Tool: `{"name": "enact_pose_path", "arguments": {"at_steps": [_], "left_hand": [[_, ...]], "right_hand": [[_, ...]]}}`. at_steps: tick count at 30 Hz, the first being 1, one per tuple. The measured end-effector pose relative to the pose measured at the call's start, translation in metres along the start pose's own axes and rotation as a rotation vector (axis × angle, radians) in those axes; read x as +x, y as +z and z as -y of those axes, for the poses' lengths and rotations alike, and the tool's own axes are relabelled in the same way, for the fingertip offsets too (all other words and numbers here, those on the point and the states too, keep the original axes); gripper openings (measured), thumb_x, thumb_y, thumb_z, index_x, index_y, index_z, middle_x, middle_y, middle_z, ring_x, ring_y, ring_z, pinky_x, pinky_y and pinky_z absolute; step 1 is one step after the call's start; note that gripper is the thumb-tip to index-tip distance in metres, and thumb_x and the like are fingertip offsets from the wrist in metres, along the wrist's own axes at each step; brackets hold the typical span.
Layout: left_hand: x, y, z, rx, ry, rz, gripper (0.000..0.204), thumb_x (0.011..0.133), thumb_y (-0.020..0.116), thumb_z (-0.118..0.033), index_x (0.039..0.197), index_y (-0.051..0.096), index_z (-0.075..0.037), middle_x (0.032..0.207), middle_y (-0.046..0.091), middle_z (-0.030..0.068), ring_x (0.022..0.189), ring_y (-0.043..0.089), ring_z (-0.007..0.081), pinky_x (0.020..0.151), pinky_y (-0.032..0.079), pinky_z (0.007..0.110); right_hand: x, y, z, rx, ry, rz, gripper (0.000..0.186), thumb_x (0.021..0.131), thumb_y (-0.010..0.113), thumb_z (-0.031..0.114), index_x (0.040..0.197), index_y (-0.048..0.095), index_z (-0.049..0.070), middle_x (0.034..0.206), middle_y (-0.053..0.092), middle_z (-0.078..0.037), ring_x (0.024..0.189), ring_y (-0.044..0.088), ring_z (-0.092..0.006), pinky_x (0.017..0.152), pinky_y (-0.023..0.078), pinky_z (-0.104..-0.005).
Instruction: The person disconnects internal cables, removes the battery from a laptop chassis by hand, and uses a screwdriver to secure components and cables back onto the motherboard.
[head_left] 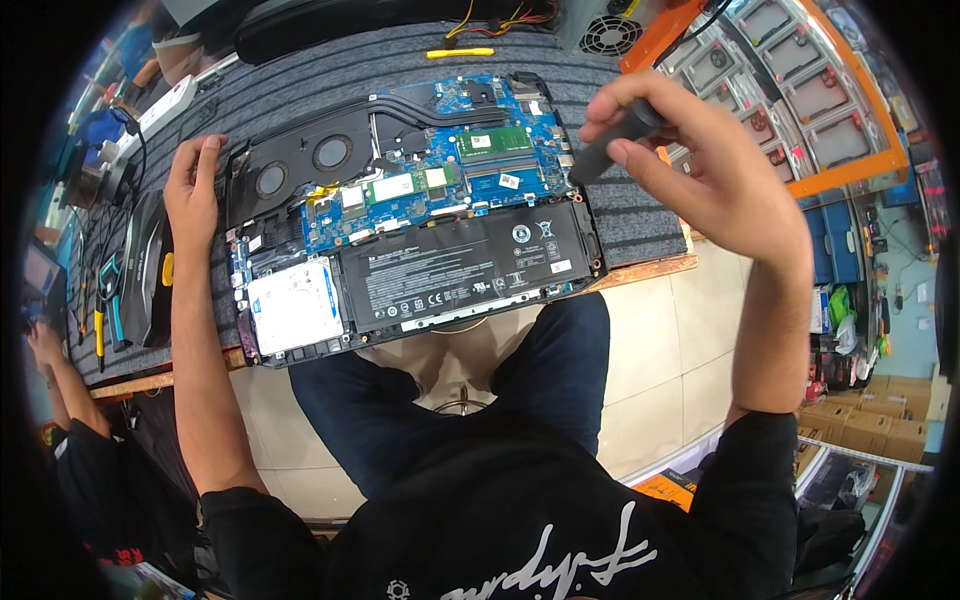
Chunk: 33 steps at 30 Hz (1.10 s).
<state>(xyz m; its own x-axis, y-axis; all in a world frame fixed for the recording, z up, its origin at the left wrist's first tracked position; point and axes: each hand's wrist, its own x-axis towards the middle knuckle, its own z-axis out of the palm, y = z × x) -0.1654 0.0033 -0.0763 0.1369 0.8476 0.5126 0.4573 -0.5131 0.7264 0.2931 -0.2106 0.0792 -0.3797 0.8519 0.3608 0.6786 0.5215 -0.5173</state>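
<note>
An opened laptop (450,270) lies on the ribbed grey mat with its insides bared. It shows a blue circuit board (400,215), two fans (333,152), a green memory module (494,143), a black battery (465,268) and a silver hard drive (293,305). My left hand (193,185) grips the laptop's left edge, thumb toward the fans. At the right edge, my right hand (690,165) is closed around a dark grey cylindrical tool (615,146). The tool slants down left, its tip at the board's right side; whether it touches I cannot tell.
A yellow tool (460,53) and thin coloured cables lie behind the laptop. At the left are a white power strip (172,105), a black case (148,265) and small hand tools. An orange-framed display case (800,100) stands at right. Another person's arm (62,375) shows far left.
</note>
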Motion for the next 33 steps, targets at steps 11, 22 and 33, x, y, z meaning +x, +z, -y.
{"name": "enact_pose_path", "arguments": {"at_steps": [11,22,33], "left_hand": [[0.000,0.002,-0.001,0.009,0.017,-0.013,0.026,0.105,0.061,-0.026,0.107,0.073,-0.002,0.103,0.072,0.0019,0.086,0.057,0.0087,0.081,0.046,0.025],[-0.001,0.001,-0.001,0.002,-0.015,0.006,0.026,0.105,0.061,-0.026,0.106,0.072,-0.003,0.099,0.069,0.0001,0.085,0.054,0.0079,0.080,0.044,0.025],[-0.001,0.002,-0.005,0.028,0.011,0.009,0.027,0.105,0.062,-0.027,0.105,0.072,-0.002,0.099,0.068,0.0006,0.088,0.056,0.0089,0.082,0.044,0.025]], "right_hand": [[0.050,-0.023,0.011,-0.562,-0.022,0.465,0.025,0.101,0.061,0.023,0.093,0.068,0.000,0.081,0.070,-0.017,0.076,0.071,-0.0339,0.072,0.054,-0.0420],[0.054,-0.019,0.021,-0.698,0.038,0.603,0.023,0.098,0.067,0.027,0.103,0.067,0.004,0.088,0.069,-0.009,0.081,0.068,-0.0280,0.074,0.054,-0.0382],[0.062,-0.013,0.044,-0.708,0.374,0.631,0.020,0.097,0.068,0.018,0.117,0.065,0.012,0.105,0.067,-0.010,0.092,0.069,-0.0297,0.079,0.053,-0.0396]]}}
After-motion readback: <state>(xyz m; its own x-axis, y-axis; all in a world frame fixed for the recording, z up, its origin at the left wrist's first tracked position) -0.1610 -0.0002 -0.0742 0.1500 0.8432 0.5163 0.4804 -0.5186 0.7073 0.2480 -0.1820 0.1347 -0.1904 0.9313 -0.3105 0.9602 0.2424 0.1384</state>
